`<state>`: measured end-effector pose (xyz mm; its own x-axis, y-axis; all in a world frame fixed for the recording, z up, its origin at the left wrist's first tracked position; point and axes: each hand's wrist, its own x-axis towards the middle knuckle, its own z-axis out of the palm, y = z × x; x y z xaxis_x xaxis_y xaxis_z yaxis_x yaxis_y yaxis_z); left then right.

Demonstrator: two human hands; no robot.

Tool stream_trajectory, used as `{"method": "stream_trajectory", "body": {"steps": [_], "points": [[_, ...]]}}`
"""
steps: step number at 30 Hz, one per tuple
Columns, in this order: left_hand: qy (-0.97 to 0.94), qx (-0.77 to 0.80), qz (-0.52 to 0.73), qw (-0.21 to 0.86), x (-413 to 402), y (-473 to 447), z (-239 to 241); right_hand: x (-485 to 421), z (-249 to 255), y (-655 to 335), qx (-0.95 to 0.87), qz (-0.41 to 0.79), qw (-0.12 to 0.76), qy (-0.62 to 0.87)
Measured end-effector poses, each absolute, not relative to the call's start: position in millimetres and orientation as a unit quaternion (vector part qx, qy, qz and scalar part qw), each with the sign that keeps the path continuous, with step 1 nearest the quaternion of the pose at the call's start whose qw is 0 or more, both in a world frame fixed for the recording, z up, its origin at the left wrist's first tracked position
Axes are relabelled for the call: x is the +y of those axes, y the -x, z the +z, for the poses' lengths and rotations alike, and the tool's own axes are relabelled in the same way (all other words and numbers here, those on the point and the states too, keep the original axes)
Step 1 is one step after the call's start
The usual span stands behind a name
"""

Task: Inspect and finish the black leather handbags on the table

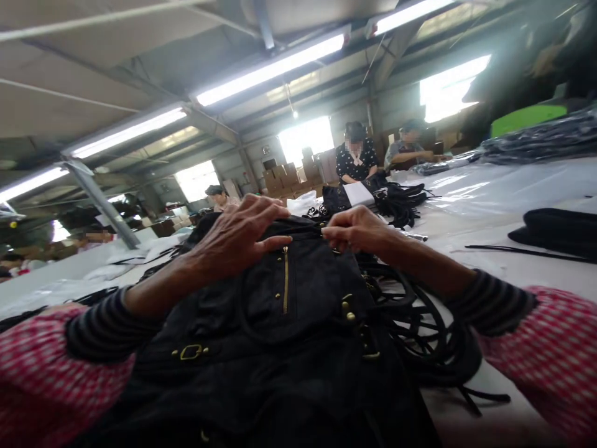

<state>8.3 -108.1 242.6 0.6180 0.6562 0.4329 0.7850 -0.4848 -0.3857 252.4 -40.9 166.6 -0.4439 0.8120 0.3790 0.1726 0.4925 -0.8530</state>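
Note:
A black handbag (317,292) with brass-coloured buckles and studs lies in front of me, its top edge away from me. A short gold zipper (286,280) runs down the middle of its front panel. My left hand (237,233) rests over the top edge, fingers stretched out and thumb apart, near the upper end of that zipper. At the right part of the top edge, my right hand (357,231) is closed in a pinch. What sits between its fingertips is too small and dark to make out. A looped black handle (245,311) hangs across the bag's front.
Black straps (438,336) lie tangled right of the bag. Farther off, a person (357,155) in a dotted top bends over more black bags (396,199). Clear plastic sheets (480,186) cover the table at right, beside a folded black piece (559,230). Cartons (284,180) stand behind.

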Motion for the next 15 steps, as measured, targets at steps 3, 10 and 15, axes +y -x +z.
{"method": "stream_trajectory", "body": {"steps": [3,10,15], "points": [[0.808,-0.537,-0.015,0.242,-96,15,214,-39,128,-272,-0.751,0.401,0.351,0.39],[0.803,-0.571,-0.045,0.163,-98,47,205,-59,82,-262,-0.83,0.305,0.328,0.333],[0.695,-0.63,-0.027,0.346,-114,80,232,-57,81,-261,-0.864,0.177,0.255,0.395]]}}
